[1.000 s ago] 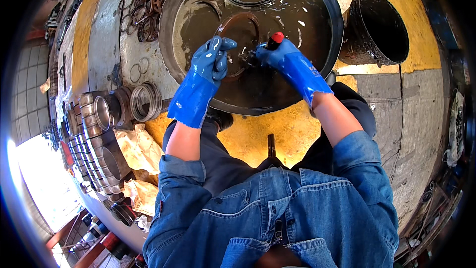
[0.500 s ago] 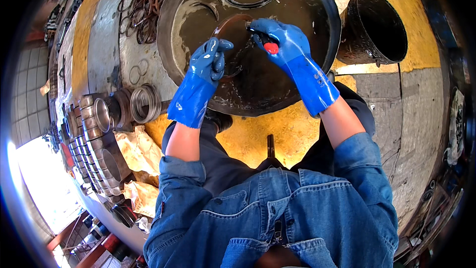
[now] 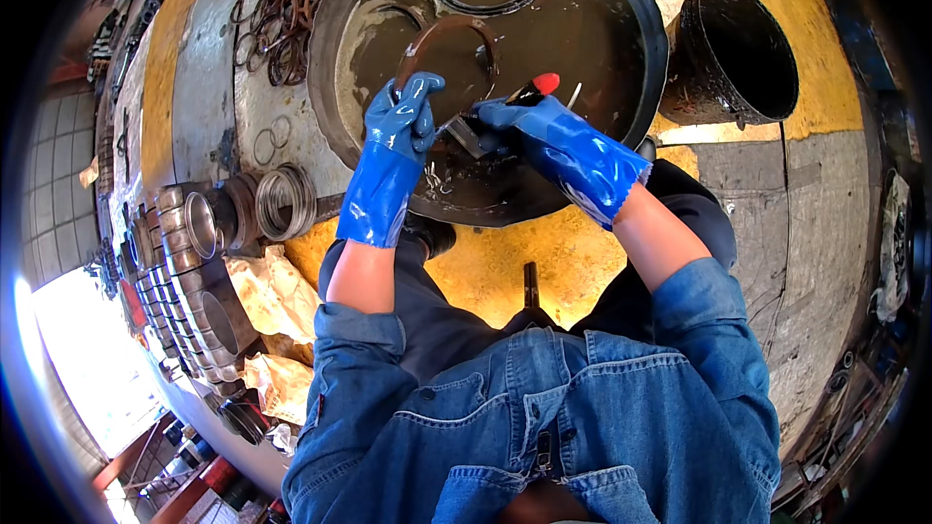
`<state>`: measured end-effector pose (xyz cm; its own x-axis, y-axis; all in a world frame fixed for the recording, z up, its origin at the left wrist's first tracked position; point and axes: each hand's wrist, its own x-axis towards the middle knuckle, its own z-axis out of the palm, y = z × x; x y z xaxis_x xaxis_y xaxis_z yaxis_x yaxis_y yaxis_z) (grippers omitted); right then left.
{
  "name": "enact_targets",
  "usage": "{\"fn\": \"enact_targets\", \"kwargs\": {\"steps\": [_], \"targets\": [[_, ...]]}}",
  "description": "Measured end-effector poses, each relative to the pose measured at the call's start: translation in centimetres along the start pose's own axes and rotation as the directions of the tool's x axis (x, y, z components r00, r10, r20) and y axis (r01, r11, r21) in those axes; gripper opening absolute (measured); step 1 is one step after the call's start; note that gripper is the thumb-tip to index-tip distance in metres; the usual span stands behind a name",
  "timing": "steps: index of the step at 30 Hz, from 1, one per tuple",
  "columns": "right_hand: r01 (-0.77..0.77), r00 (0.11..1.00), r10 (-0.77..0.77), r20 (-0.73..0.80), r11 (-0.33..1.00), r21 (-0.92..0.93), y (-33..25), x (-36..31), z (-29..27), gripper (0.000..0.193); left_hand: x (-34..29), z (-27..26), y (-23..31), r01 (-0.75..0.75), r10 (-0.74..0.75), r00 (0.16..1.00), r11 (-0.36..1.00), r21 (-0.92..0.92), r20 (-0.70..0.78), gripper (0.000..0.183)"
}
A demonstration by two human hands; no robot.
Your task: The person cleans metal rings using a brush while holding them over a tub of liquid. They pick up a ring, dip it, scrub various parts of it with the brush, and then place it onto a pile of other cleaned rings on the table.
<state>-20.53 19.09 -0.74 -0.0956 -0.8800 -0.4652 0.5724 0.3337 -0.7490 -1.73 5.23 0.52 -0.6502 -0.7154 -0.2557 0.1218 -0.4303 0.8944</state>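
My gloved left hand (image 3: 403,116) is closed on a rusty brown metal ring (image 3: 449,27), which it holds tilted over a wide round pan (image 3: 325,87) of murky dark liquid. In my gloved right hand (image 3: 529,131) is a flat-headed hand tool (image 3: 546,84) with a black handle ending in red. Its metal head points left, close to the near side of the ring. Whether that head is a blade or a brush I cannot make out. Another ring (image 3: 490,8) lies in the liquid at the far side of the pan.
A dark, dirty bucket (image 3: 689,68) stands right of the pan. Piled rusty rings (image 3: 291,39) lie to its far left, with two thin rings nearer. Stacked metal rings (image 3: 284,202), cylindrical sleeves (image 3: 199,281) and brown paper (image 3: 272,291) occupy the near left.
My right hand has turned and come nearer, bringing the tool's head to the ring's near side. The ring is raised and tilted more upright in my left hand.
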Motion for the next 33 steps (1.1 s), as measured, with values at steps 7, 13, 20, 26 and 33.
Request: {"fn": "enact_targets", "kwargs": {"steps": [7,13,20,26,33], "targets": [[-0.083,0.97,-0.031,-0.24,0.889,-0.449,-1.3,1.9,-2.8,0.049,1.4,-3.3,1.0,-0.16,0.23,0.961,0.915,-0.369,0.155,0.031],[0.061,0.994,-0.064,-0.086,0.997,-0.037,-0.6,2.2,-3.0,0.045,2.6,-2.7,-0.1,0.088,0.233,0.874,0.786,-0.612,0.426,0.043],[0.241,0.964,-0.267,0.005,0.86,-0.449,-3.8,1.5,-4.2,0.026,2.2,-2.2,0.9,-0.122,0.246,0.941,0.887,0.445,-0.233,0.038],[0.433,0.749,-0.559,0.355,0.009,-0.901,-4.5,0.4,-3.7,0.016,1.6,0.6,2.7,-0.431,0.612,0.68,-0.113,0.895,0.404,0.053],[0.312,0.792,-0.579,0.196,0.108,-0.944,-3.2,1.0,-3.2,0.019,-0.2,2.6,1.5,-0.029,0.03,0.999,0.578,0.816,0.014,0.036]]}}
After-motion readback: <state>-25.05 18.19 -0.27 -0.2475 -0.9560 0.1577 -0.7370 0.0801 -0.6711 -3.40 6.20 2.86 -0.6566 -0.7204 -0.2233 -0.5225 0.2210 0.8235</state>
